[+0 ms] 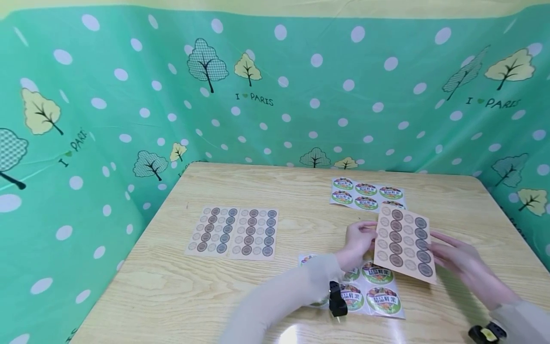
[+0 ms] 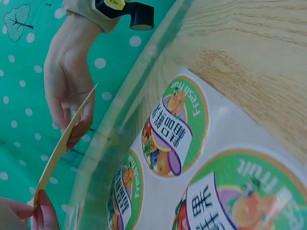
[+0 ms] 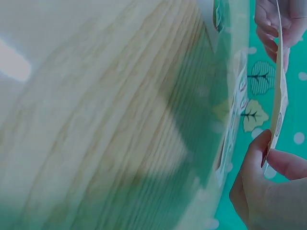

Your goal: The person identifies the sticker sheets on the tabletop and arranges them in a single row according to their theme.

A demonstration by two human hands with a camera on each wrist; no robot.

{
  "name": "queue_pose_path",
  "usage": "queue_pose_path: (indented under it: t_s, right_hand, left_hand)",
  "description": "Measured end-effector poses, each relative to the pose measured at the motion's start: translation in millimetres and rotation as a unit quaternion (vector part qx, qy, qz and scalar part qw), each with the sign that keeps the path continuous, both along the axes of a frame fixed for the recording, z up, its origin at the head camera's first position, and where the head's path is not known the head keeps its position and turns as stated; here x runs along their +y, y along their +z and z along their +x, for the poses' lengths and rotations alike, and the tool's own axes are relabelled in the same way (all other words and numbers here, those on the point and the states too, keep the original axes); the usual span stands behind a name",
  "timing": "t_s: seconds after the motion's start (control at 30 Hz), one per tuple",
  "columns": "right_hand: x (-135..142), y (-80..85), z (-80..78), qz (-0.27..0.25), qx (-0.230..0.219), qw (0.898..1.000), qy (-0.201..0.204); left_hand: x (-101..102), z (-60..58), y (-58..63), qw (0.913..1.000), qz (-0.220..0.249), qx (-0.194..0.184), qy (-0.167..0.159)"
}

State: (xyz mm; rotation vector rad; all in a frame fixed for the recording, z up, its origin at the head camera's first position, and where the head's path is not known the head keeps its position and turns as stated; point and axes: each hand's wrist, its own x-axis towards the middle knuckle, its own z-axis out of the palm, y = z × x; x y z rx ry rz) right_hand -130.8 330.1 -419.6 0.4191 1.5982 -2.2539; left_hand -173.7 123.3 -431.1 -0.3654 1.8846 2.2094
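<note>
Raised above the table is a tan sticker sheet (image 1: 402, 241) printed with columns of pale and dark round labels. My left hand (image 1: 357, 241) pinches its left edge, while my right hand (image 1: 457, 255) grips the right edge between thumb and fingers. Seen nearly edge-on in the left wrist view, the sheet (image 2: 61, 143) bows slightly. Its lower end sits between the right thumb and fingers (image 3: 261, 148) in the right wrist view. Beneath my left forearm lies a white sheet of oval fruit stickers (image 1: 384, 301), partly hidden by the sleeve.
Another fruit sticker sheet (image 1: 365, 195) lies further back, its right corner overlapped by the held sheet. Tan sheets of round labels (image 1: 232, 232) lie side by side at the left of the wooden table (image 1: 180, 291). A green patterned cloth (image 1: 301, 95) hangs behind and along the left.
</note>
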Motion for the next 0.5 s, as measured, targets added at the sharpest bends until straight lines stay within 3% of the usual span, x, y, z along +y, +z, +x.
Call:
queue_pose_path:
  t_s: [0.5]
  right_hand:
    - [-42,12.2,-15.8,0.038,-0.011,0.999,0.01]
  left_hand:
    - [-42,-8.7,1.3,0.9999,-0.009,0.008,0.004]
